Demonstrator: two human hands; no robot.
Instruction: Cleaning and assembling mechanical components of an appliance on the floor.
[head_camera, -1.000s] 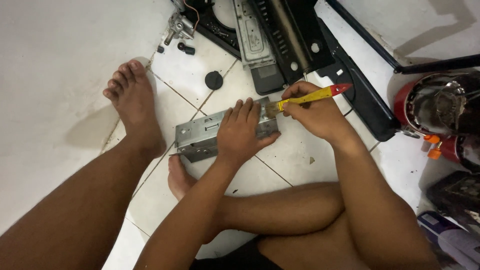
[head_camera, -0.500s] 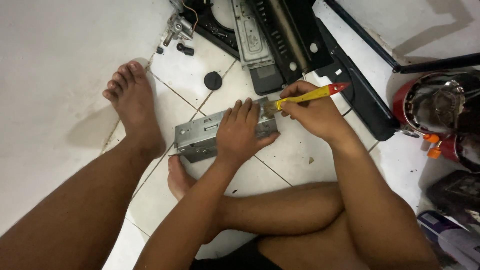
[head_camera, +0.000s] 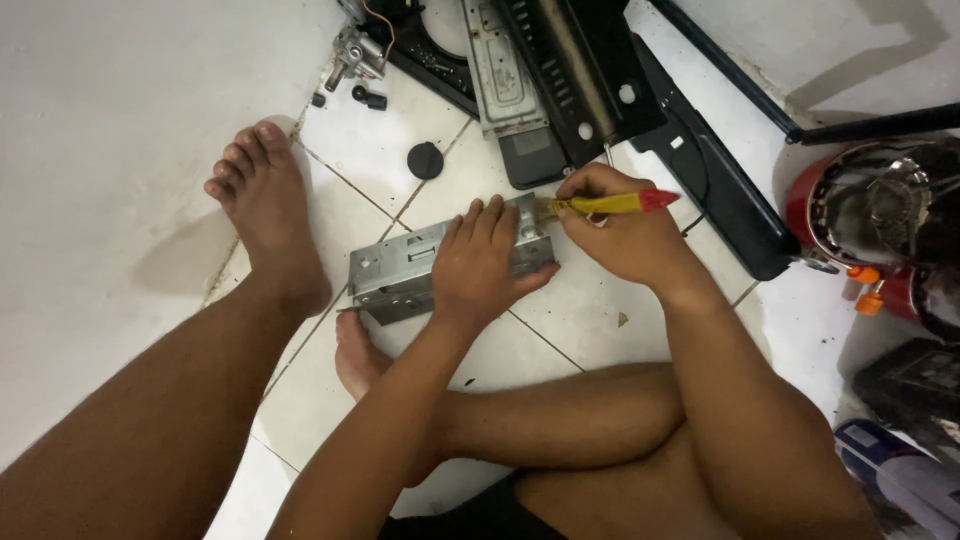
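Floor (head_camera: 120, 150): white tile, person sitting cross-legged on it. Far edge of floor: black panels (head_camera: 590, 90) from a dismantled appliance, grey metal strip among them. Right edge: red-and-chrome canister (head_camera: 870, 215) with orange fittings. Grey metal bracket (head_camera: 400, 275) lies flat on the tile mid-floor, just in front of the legs. Left hand (head_camera: 480, 265) flat on top of bracket, fingers spread, pressing it down, not gripping. Right hand (head_camera: 625, 235) closed around yellow screwdriver (head_camera: 610, 204) with red cap; tip sits at bracket's right end. Small black knob (head_camera: 425, 160) loose on tile beyond the bracket, brass valve piece (head_camera: 355, 50) further off. Step, by my read: working a screw at the bracket's end. Next move needs the tip seated square and the bracket kept pinned so it doesn't skate on the tile.
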